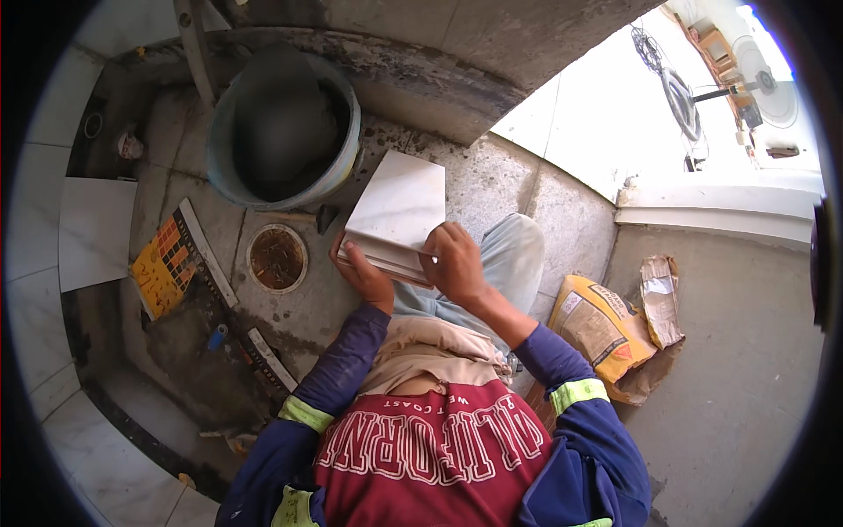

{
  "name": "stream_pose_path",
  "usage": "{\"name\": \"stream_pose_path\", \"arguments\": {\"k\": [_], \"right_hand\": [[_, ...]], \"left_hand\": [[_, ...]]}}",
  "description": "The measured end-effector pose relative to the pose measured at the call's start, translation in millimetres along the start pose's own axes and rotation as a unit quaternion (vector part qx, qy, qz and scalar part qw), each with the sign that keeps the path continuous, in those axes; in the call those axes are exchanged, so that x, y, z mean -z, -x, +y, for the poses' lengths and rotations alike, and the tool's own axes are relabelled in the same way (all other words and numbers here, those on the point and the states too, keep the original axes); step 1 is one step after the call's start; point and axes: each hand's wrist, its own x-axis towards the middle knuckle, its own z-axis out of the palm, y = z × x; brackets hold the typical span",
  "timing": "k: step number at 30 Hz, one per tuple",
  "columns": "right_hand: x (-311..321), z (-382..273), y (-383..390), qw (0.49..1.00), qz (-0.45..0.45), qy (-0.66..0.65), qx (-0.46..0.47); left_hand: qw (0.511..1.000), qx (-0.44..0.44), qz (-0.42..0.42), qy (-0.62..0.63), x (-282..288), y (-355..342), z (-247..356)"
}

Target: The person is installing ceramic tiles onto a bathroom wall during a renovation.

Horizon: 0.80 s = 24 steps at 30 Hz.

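Note:
A small stack of white marbled tiles is tilted over my lap, its layered edges facing me. My left hand is closed around its near left corner, thumb on the edge and fingers underneath. At the near right corner, my right hand has its fingers curled against the edge of the tiles. Something small and white shows at those fingertips, too small to name. Just left of the stack, a hammer-like tool with a wooden handle lies on the floor by a large bucket.
A round floor drain opening holds brown debris. Left of it lie a yellow printed sheet, a long straight strip and a blue piece. A torn yellow paper bag sits to my right. A concrete wall stands ahead.

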Motion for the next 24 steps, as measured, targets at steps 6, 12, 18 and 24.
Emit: {"name": "stream_pose_path", "arguments": {"k": [6,12,18,24], "right_hand": [[51,45,-103,0.989,0.126,0.074,0.008],[68,90,-179,0.956,0.196,0.208,0.063],[71,101,-191,0.926,0.221,0.288,0.103],[38,20,-84,0.988,-0.149,0.016,0.035]], "left_hand": [[0.999,-0.009,-0.019,0.048,-3,-3,0],[0.998,-0.004,-0.021,0.063,-3,-4,-2],[0.997,-0.013,-0.024,0.071,-4,-6,-5],[0.994,-0.006,-0.039,0.106,1,-7,-8]]}}
